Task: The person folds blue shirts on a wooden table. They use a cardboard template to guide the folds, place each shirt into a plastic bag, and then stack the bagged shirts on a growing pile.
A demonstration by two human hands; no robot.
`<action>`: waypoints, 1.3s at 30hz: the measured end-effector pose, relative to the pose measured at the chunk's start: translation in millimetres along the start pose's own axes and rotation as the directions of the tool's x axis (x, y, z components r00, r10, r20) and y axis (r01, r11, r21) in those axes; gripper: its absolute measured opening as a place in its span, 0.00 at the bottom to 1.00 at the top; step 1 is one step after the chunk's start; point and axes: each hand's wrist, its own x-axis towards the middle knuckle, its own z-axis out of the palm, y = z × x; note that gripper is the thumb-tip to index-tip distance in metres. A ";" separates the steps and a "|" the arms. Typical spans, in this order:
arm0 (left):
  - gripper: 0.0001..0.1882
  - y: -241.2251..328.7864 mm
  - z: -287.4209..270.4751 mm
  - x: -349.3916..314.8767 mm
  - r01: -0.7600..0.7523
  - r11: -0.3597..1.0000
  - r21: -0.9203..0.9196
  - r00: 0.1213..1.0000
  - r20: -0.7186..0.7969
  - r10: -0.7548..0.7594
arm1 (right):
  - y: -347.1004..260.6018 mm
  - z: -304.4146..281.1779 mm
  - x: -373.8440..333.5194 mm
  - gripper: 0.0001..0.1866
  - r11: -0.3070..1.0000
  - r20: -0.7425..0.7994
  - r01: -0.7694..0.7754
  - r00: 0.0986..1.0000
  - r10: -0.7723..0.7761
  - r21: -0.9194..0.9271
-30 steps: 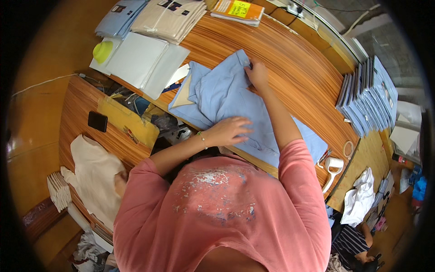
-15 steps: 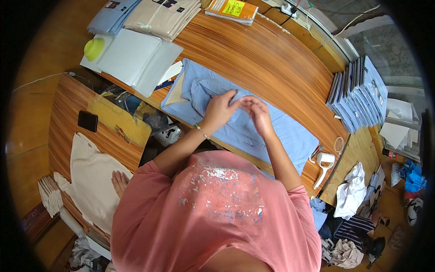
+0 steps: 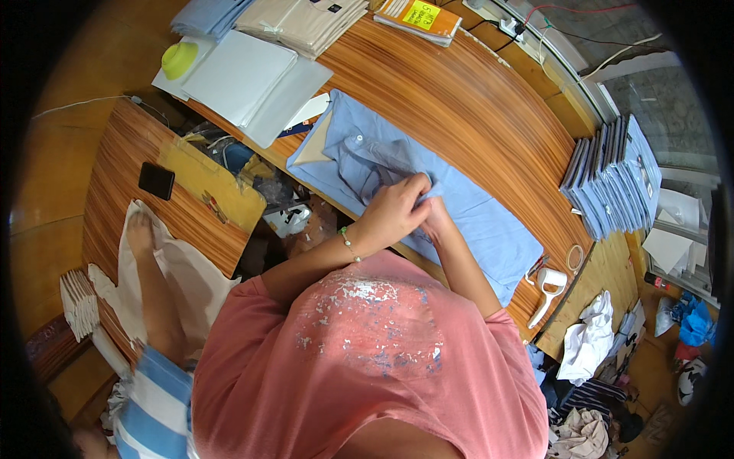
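Observation:
A light blue shirt (image 3: 478, 237) lies spread across the wooden table in front of me. Its upper part is bunched around the collar (image 3: 386, 157), where a small white button shows. My left hand (image 3: 397, 208), with a beaded bracelet at the wrist, is closed on a raised fold of the shirt. Pressed up close beside it, my right hand (image 3: 436, 219) also grips the cloth, its fingers partly hidden behind the left. At the shirt's left end a beige piece (image 3: 315, 145) shows beneath the blue fabric.
White sheets (image 3: 241, 76) and folded beige shirts (image 3: 302, 23) lie far left. Packed blue shirts (image 3: 612, 180) stand at right, near a white-handled roller (image 3: 547, 291) and a tape ring (image 3: 575, 258). At left a co-worker's arm (image 3: 157, 294) reaches over beige cloth (image 3: 195, 287).
Both my hands have come nearer to my body and together, lifting a fold of the shirt. The co-worker's arm and striped sleeve have come into view at left, reaching across the beige cloth.

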 end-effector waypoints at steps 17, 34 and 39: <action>0.12 -120.8 -52.2 47.3 0.209 0.972 -0.108 0.966 0.177 -0.188 | -10.9 13.3 25.8 0.10 -0.094 0.695 0.708 0.645 -0.317 -0.700; 0.11 -104.6 -48.6 41.5 0.127 0.973 -0.191 0.986 -0.087 -0.145 | -30.5 22.4 18.1 0.15 -0.252 0.703 0.658 0.686 -0.188 -0.710; 0.09 -105.8 -61.6 40.9 0.197 0.956 -0.217 0.974 -0.067 -0.216 | -37.5 11.2 2.9 0.17 -0.062 0.571 0.571 0.798 -0.190 -0.819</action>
